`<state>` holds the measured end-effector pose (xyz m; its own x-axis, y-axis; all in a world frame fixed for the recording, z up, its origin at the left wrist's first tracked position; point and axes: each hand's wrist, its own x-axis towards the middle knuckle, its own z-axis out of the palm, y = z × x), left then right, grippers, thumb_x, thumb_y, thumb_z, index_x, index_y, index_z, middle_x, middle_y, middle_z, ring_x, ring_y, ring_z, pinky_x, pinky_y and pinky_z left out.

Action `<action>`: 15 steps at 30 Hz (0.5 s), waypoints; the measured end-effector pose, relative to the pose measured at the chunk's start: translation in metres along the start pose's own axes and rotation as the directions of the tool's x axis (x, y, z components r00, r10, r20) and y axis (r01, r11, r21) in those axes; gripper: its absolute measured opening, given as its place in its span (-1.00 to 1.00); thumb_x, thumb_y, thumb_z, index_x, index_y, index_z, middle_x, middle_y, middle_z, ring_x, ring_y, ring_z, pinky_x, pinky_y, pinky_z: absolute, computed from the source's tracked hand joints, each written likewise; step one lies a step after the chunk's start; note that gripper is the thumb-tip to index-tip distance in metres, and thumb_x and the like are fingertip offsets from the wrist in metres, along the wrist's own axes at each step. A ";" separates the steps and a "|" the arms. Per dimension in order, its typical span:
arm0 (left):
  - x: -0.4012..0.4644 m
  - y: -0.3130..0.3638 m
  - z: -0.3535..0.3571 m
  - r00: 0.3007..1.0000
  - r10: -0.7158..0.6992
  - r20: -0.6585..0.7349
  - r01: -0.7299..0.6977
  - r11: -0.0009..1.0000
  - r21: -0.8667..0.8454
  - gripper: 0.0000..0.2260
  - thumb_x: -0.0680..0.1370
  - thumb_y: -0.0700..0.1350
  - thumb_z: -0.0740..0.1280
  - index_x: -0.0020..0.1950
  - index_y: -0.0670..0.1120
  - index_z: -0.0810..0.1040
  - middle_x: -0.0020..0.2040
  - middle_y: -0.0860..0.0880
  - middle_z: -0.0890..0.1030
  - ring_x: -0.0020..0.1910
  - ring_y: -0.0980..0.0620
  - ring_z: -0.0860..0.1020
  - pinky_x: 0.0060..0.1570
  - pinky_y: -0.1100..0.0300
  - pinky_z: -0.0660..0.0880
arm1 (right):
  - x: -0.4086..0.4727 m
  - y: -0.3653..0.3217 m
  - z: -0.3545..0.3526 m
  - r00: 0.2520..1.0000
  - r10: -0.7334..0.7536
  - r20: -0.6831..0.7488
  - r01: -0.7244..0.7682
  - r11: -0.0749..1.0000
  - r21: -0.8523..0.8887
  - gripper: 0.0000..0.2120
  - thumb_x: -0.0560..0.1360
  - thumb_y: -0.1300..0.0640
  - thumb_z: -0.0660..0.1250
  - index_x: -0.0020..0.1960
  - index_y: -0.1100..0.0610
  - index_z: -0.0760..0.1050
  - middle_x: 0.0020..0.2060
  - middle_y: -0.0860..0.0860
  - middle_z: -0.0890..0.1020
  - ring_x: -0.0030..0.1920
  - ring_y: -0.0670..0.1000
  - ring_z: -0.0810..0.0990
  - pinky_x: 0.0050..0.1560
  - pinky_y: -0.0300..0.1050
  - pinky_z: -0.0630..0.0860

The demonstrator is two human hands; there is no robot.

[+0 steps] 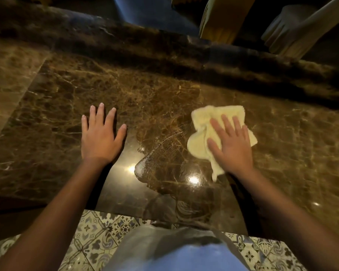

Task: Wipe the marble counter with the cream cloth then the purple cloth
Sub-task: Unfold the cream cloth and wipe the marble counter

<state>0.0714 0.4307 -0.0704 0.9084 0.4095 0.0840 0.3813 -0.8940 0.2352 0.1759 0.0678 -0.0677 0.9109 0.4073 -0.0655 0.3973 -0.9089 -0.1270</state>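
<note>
**Cream cloth under the right palm on the marble counter**

The left hand (99, 137) lies flat on the brown marble counter (155, 90), fingers spread apart and holding nothing. Just right of it the stone shows a smeared, glossy patch (160, 159) with two bright light reflections. Further right, well apart from the left hand, the cream cloth (205, 132) lies crumpled on the counter. The right hand (232, 143) presses down on its right portion, palm flat and fingers splayed, not clenched around it. The cloth spills out beyond the fingertips, to the thumb side and below the wrist. Patterned floor tiles (98, 235) show below the counter's near edge.
</note>
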 end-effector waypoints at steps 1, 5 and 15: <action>0.000 0.000 -0.001 1.000 0.000 -0.005 0.000 1.000 -0.012 -0.44 0.68 0.18 0.16 0.61 -0.09 0.29 0.66 -0.22 0.19 0.66 -0.20 0.05 0.60 -0.20 -0.05 | 0.024 0.000 -0.004 0.996 0.084 -0.015 -0.084 0.996 0.012 -0.37 0.64 -0.31 0.01 0.66 -0.15 0.10 0.68 0.05 0.13 0.67 0.20 -0.05 0.62 0.30 -0.08; -0.002 0.000 -0.002 0.999 -0.023 -0.039 0.021 0.999 -0.050 -0.46 0.65 0.17 0.22 0.57 -0.06 0.37 0.64 -0.20 0.25 0.65 -0.21 0.10 0.58 -0.23 -0.03 | 0.090 -0.041 -0.010 0.954 0.298 0.004 -0.298 0.954 0.037 -0.38 0.66 -0.27 -0.02 0.67 -0.11 0.05 0.69 0.08 0.05 0.67 0.26 -0.10 0.61 0.34 -0.12; -0.034 -0.018 -0.002 0.997 -0.073 0.002 0.073 0.997 0.038 -0.40 0.68 0.22 0.12 0.63 -0.09 0.23 0.67 -0.19 0.17 0.66 -0.20 0.04 0.57 -0.28 -0.06 | -0.087 -0.036 0.006 0.954 -0.290 0.070 0.286 0.956 0.064 -0.41 0.66 -0.26 0.02 0.65 -0.14 0.15 0.67 0.00 0.13 0.68 0.14 -0.07 0.61 0.32 -0.05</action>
<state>0.0339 0.4331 -0.0755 0.8786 0.4732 0.0644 0.4526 -0.8681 0.2039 0.0818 0.0655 -0.0631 0.7462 0.6590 -0.0947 0.6336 -0.7466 -0.2030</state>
